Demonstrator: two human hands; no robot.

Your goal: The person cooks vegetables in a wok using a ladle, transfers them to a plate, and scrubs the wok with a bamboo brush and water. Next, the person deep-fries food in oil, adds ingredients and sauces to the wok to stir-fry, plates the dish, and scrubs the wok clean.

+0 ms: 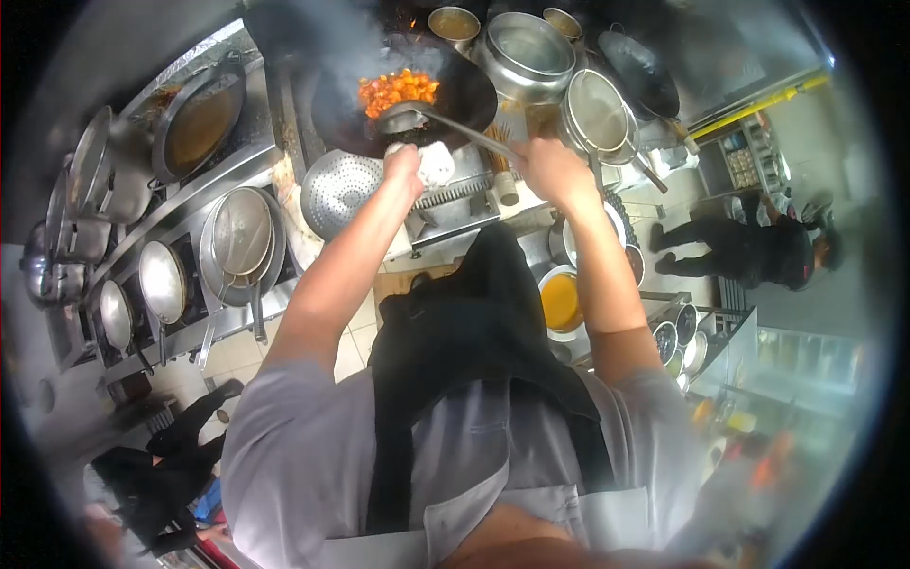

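A dark wok [471,90] sits at the top middle, with smoke rising and orange, chunky diced food [398,90] in it. My left hand [404,171] is closed on a folded white cloth [437,165] at the wok's near rim; the rim or handle under the cloth is hidden. My right hand [556,173] grips the long handle of a ladle [406,116], whose bowl is in the wok at the near edge of the food. Below the wok, left of my left hand, lies a perforated metal strainer [339,192].
Right of the wok stand a big metal pot [529,93] and mesh strainers [597,107]. A bamboo brush [505,180] is between my hands. Orange liquid fills a container [563,302] by my right forearm. More pans [163,281] line the left. People [749,242] are at right and lower left.
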